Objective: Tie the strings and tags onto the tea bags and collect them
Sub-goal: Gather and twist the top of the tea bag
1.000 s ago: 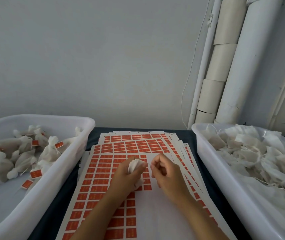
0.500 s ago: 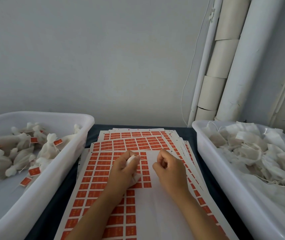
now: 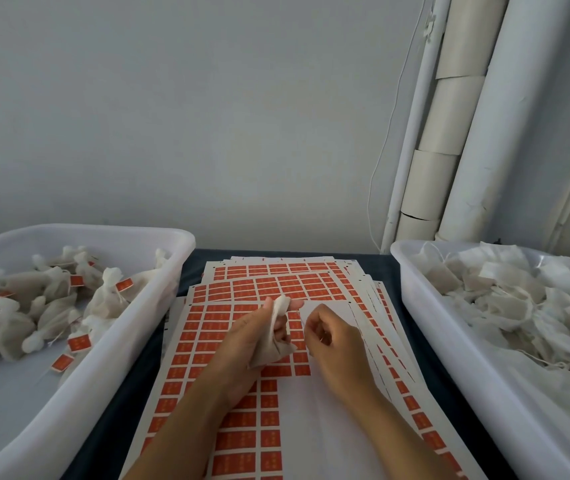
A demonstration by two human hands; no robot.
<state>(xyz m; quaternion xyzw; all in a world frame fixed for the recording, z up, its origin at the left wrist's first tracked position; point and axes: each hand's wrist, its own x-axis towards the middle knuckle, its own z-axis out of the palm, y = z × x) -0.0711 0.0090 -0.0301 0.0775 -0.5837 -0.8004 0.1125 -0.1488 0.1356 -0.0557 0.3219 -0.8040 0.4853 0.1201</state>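
Observation:
My left hand [image 3: 249,336] grips a white tea bag [image 3: 273,336] by its gathered neck; the bag's top tuft sticks up above my fingers. Just right of it, my right hand [image 3: 332,337] has its fingers curled and pinches a thin string running toward the bag's neck. Both hands hover over sheets of orange tags [image 3: 259,285] spread on the dark table. A white tub on the left [image 3: 186,240] holds several tied bags with orange tags [image 3: 79,342]. The white tub on the right [image 3: 415,292] is heaped with untied tea bags and strings [image 3: 505,292].
White pipes and cardboard tubes [image 3: 450,133] stand against the grey wall at the back right, with a thin white cable [image 3: 384,161] hanging beside them. Dark table strips [image 3: 131,393] show between the tubs and the sheets.
The left hand has turned so that the tea bag now shows more fully, hanging down past my fingers. The right hand has stayed close beside it, still curled on the string.

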